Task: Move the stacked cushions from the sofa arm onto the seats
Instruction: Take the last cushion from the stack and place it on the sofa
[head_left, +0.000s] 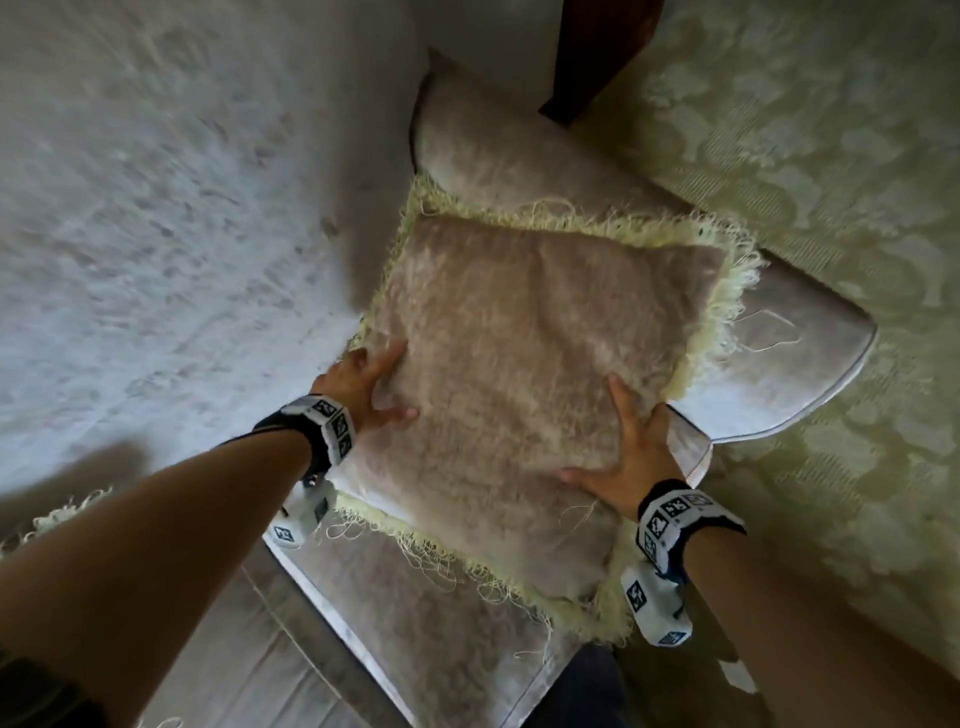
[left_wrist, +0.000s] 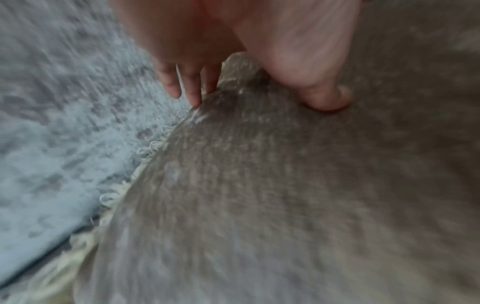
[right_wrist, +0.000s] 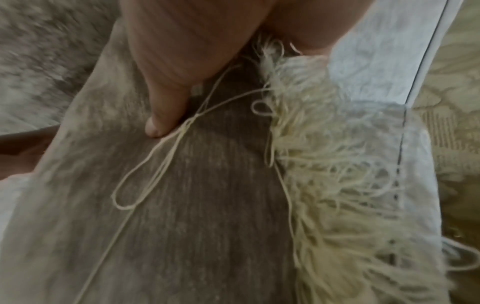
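Now both hands grip one fringed cushion (head_left: 524, 358) over the sofa arm (head_left: 779, 374).
Left hand (head_left: 363, 387) clasps its left edge, thumb on top, fingers (left_wrist: 193, 90) curled over the fringe; right hand (head_left: 631, 441) clasps the right edge, thumb (right_wrist: 166, 111) pressing the plush face. Underneath lies another velvet cushion (head_left: 426, 623).

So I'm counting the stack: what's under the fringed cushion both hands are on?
Under the fringed cushion the pale sofa arm shows at its right edge and front. Whether another cushion lies beneath is hidden. The left hand and right hand grip its sides.
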